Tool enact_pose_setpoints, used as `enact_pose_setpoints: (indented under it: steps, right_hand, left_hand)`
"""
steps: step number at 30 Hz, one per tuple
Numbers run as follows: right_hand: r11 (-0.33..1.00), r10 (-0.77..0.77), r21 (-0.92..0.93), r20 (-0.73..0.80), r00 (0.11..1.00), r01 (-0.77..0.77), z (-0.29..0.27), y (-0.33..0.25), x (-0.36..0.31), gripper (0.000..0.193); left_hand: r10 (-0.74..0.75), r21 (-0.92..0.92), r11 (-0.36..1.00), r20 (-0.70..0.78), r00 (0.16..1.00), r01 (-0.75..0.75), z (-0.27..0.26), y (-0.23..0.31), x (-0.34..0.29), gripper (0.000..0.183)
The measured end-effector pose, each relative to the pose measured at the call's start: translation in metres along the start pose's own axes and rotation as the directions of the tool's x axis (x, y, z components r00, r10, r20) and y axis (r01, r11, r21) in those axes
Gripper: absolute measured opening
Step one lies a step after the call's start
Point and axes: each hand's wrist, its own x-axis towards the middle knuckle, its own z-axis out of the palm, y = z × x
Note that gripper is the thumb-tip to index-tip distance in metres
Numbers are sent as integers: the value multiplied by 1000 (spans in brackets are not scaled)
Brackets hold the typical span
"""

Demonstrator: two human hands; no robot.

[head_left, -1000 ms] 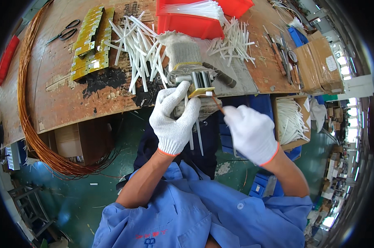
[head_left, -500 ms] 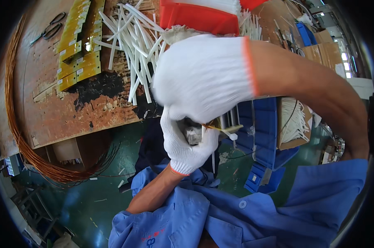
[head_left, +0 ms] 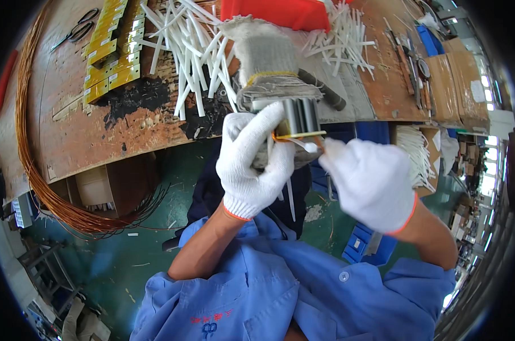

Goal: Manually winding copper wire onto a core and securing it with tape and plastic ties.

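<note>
Grey-ribbed block (head_left: pixel 303 116) with yellow end plate (head_left: pixel 301 135), held at the near edge of the bench (head_left: pixel 70 139).
Likely rigid, weighty, slick-sided; best gripped across the body, sparing the thin plate. Left hand (head_left: pixel 252 162): clamped on block. Right hand (head_left: pixel 377 184), blurred: fingertips together, seemingly on copper wire (head_left: pixel 319 141). Outward: red bin (head_left: pixel 274 15), contents mostly out of view; cardboard box (head_left: pixel 435 165) of white strips (head_left: pixel 414 153).

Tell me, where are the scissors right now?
In the head view, the scissors lie at the upper left, on the workbench, between the bundle of copper wire and the rows of yellow pieces.
</note>
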Motion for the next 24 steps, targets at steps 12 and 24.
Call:
enact_pose_setpoints:
  steps: [12, 24]
  right_hand:
    - [766, -621, 338, 166, 766, 547, -9, 34, 156, 24]
    - [994, -110, 29, 230, 967, 106, -34, -47, 11, 15]
  left_hand:
    - [-154, -90, 984, -22, 988, 152, 14, 1, -21, 87]
    - [42, 1, 999, -36, 998, -42, 3, 0, 4, 52]
